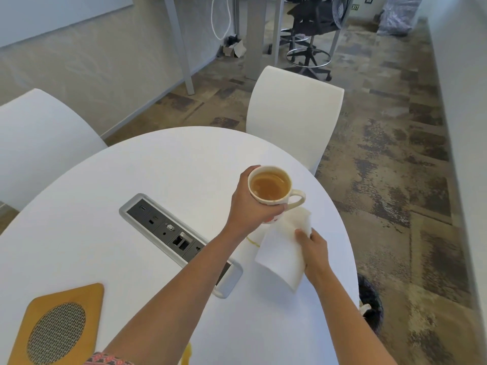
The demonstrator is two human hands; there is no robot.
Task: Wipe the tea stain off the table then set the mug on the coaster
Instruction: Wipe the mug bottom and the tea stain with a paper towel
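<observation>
**Okay, mug's up, now get that ring wiped properly**

So your left hand (253,204) is wrapped around the body of the mug (271,189), holding it clear above the table (163,159), handle pointing off to the right. It's pretty full of tea, so keep it level while you work underneath it. Your right hand (315,248) is pinching the far end of a folded paper towel (279,254), which is lying right over the spot where the mug would have sat.

You can see a bit of the tea stain (251,241) peeking out at the towel's left edge, a thin yellowish arc. That's the part to go after. My take: flatten the towel with your fingers instead of just holding it by the edge, press down, and sweep left across that arc so you're covering the whole ring, not only the half already under the paper. A second pass with a clean bit of towel wouldn't hurt, since tea can smear on a white top.

Watch the power and port panel (171,233) just left of the stain; don't push liquid toward it.

The coaster (56,325) is way over at the near-left corner, well apart from all this, so the mug has a fair trip once the table's dry.
</observation>
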